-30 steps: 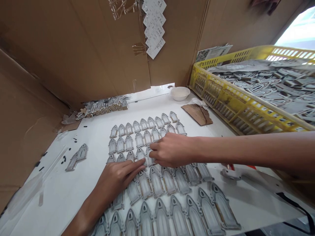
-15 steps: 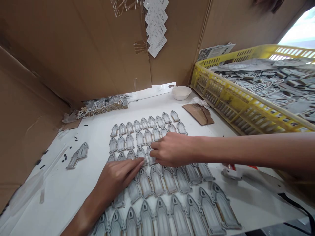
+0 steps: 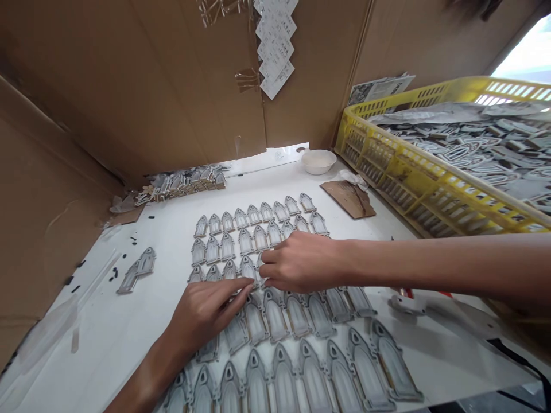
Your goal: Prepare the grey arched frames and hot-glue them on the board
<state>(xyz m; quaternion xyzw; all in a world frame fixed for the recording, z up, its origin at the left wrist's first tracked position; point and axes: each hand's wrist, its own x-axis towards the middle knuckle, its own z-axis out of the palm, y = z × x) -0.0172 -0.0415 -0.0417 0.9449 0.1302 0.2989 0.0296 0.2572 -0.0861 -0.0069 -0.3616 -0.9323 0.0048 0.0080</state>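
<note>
Small grey arch-shaped pieces (image 3: pixel 282 378), each with a pointed, pierced top and a pale centre, lie in rows on the white table. My left hand (image 3: pixel 206 307) rests low over the middle row, its thumb and forefinger tips together at the lower edge of one piece (image 3: pixel 247 267). Whatever sits between those tips is too small to make out. From the right, my right hand (image 3: pixel 299 263) reaches in with curled fingers closed on the neighbouring arch-shaped piece (image 3: pixel 260 259), mostly hidden by the hand. The fingertips of both hands are close together.
A yellow crate (image 3: pixel 387 166) full of similar pieces stands at right. Behind are a white bowl (image 3: pixel 318 162), a cardboard scrap (image 3: pixel 349 199) and a stacked pile (image 3: pixel 185 183). Two overlapping pieces (image 3: pixel 138 269) and black bits lie left. A grey-handled tool (image 3: pixel 451 315) is near my right forearm.
My left thumb has bent away from the forefinger, opening a gap behind their joined tips. My right fingers have shifted slightly left over the piece. The rows are otherwise the same.
</note>
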